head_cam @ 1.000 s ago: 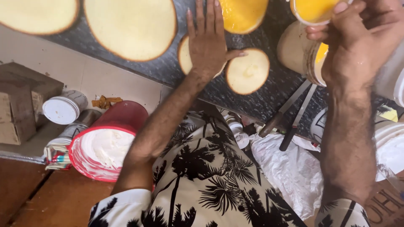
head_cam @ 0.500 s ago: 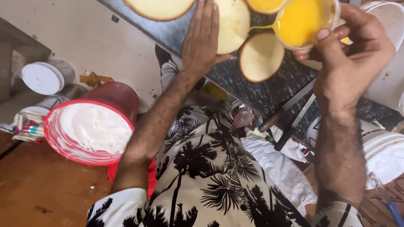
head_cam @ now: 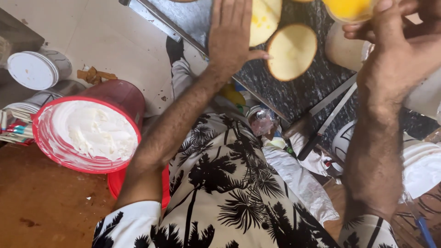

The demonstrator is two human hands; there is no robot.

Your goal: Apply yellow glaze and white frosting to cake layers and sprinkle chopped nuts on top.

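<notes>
My left hand lies flat, fingers together, on a pale round cake layer on the dark speckled counter. My right hand grips a tilted cup of orange-yellow liquid at the top edge, above the counter. A smaller round cake layer lies between the two hands, just right of my left thumb. Yellow spots mark the layer under my left hand.
A red bucket of white cream stands at the left on a brown surface. A white lidded tub sits beyond it. Two long knives lie on the counter's near edge, with white cloth and white plates at the right.
The view has tilted downward, so the counter and cakes have slid toward the top edge. The cup has risen partly out of view. My left hand stays on the cake layer.
</notes>
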